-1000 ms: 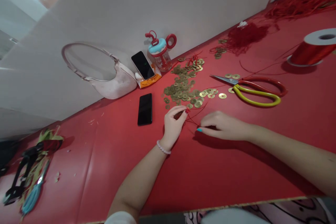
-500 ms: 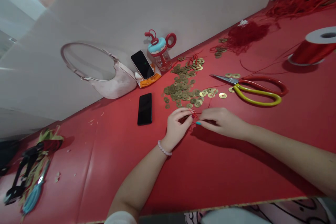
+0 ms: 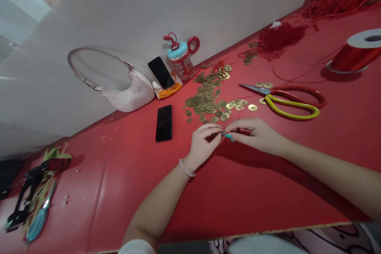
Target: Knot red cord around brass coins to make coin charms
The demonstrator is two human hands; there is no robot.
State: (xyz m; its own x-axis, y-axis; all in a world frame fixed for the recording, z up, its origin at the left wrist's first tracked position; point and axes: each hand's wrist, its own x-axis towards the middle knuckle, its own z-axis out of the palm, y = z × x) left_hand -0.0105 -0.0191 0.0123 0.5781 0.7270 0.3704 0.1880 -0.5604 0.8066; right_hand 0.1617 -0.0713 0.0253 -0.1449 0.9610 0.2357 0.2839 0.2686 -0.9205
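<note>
My left hand (image 3: 205,141) is closed in a pinch on a red cord, most of which its fingers hide. Against its fingertips, my right hand (image 3: 254,135) pinches the same cord with thumb and forefinger; the nails are turquoise. A thin end of the red cord (image 3: 239,114) rises behind the right fingers. Just beyond both hands lies a loose spread of brass-coloured coins (image 3: 205,103) with holes in the middle. Right of the coins, scissors (image 3: 282,101) with one red and one yellow handle lie partly open.
A black phone (image 3: 164,123) lies left of the coins. Behind it are another phone (image 3: 161,73), a pink handbag (image 3: 131,95) and a cup with a blue lid (image 3: 182,63). To the right stand a red cord spool (image 3: 354,55) and tangled red cord (image 3: 279,41). Blue-handled scissors (image 3: 37,222) lie far left.
My right hand has moved slightly left, so its fingertips now meet those of my left hand. The red knot seen between them is now mostly covered.
</note>
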